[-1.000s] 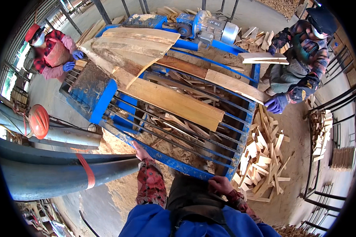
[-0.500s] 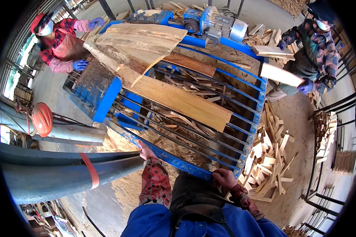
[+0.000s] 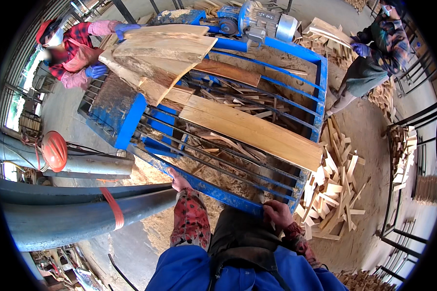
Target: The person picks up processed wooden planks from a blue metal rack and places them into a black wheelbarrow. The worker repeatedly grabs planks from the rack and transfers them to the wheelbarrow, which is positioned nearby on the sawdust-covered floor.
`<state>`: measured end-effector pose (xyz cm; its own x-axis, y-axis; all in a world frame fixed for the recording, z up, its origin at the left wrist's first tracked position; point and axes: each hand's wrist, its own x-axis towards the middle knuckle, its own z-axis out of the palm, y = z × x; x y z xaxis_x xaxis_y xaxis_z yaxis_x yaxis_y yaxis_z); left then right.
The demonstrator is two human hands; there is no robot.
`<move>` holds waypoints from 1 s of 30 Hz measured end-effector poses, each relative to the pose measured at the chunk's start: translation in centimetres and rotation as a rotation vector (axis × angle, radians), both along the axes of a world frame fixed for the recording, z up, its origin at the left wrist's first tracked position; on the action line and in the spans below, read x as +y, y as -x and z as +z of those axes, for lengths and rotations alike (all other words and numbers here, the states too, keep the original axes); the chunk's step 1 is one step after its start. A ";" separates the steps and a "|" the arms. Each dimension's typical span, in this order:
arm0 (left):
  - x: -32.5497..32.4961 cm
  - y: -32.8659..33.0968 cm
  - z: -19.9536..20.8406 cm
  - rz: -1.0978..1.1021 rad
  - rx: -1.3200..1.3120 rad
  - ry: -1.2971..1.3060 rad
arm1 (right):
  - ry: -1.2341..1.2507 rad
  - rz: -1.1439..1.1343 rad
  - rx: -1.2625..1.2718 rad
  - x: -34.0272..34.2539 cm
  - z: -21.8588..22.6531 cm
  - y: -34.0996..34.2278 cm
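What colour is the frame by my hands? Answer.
The frame is blue, best in the head view.

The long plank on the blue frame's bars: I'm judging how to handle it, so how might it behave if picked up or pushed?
The plank is probably stiff, lying flat and straight. It may slide lengthwise, as the bars run roughly its way. Pushed much farther right, it might tip, since its right end overlies the end rail.

A short white marking [image 3: 265,16] stands on the grey motor housing [image 3: 272,28]; it is too small to read surely.
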<state>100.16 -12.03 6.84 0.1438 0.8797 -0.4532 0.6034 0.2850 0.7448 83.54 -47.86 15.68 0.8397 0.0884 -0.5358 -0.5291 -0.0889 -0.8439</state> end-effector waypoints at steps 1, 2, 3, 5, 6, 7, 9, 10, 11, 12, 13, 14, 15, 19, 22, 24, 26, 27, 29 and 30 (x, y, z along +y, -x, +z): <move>0.0 -0.1 0.0 -0.001 0.000 0.009 | -0.004 -0.006 0.000 0.0 0.0 0.0; 0.1 -0.1 -0.1 -0.001 0.000 0.018 | -0.008 -0.012 0.001 0.1 0.1 0.1; 0.3 -0.1 -0.2 0.000 -0.001 0.027 | -0.012 -0.017 0.001 0.2 0.1 0.1; 0.6 0.0 -0.8 -0.002 -0.026 0.014 | 0.005 -0.007 -0.055 0.2 0.3 0.1; 0.8 0.0 -1.0 -0.013 -0.034 0.012 | 0.012 -0.001 -0.083 0.2 0.4 0.1; 0.7 0.0 -1.0 -0.024 -0.038 0.012 | 0.037 0.006 -0.113 0.2 0.5 0.0; 0.5 0.0 -0.7 -0.018 -0.014 -0.008 | 0.084 0.023 -0.175 0.4 1.1 -0.6; 0.5 0.0 -0.7 -0.023 -0.017 -0.010 | 0.083 0.019 -0.186 0.4 1.3 -0.9; 0.4 0.0 -0.5 -0.027 -0.021 -0.013 | 0.082 0.015 -0.197 0.6 1.4 -1.1; 0.3 0.0 -0.3 -0.029 -0.017 -0.032 | 0.081 0.011 -0.208 0.7 1.5 -1.4; 0.4 0.0 -0.2 -0.042 -0.035 -0.005 | 0.088 0.020 -0.212 0.7 1.8 -1.8; 0.6 0.2 -0.2 -0.055 -0.052 0.023 | 0.094 0.028 -0.216 0.8 2.0 -2.2; 0.7 0.3 -0.1 -0.068 -0.070 0.050 | 0.101 0.037 -0.219 0.9 2.2 -2.6; -1.1 0.0 2.4 -0.051 -0.084 0.045 | 0.118 0.053 -0.314 1.6 2.3 -4.1; -0.8 0.1 2.0 -0.047 -0.059 0.010 | 0.127 0.095 -0.355 2.5 3.3 -5.5; -0.2 0.3 1.2 -0.061 -0.063 0.010 | 0.164 0.150 -0.422 3.1 4.4 -6.7; -0.3 0.1 1.2 -0.069 -0.065 0.014 | 0.146 0.155 -0.414 3.8 4.5 -7.6; -0.5 0.1 1.3 -0.066 -0.063 0.015 | 0.137 0.158 -0.410 4.0 4.5 -8.1; -0.3 0.0 1.2 -0.063 -0.062 0.018 | 0.220 0.227 -0.523 4.3 4.6 -9.2; 0.1 0.0 0.7 -0.064 -0.060 0.020 | 0.262 0.262 -0.579 4.5 4.6 -10.0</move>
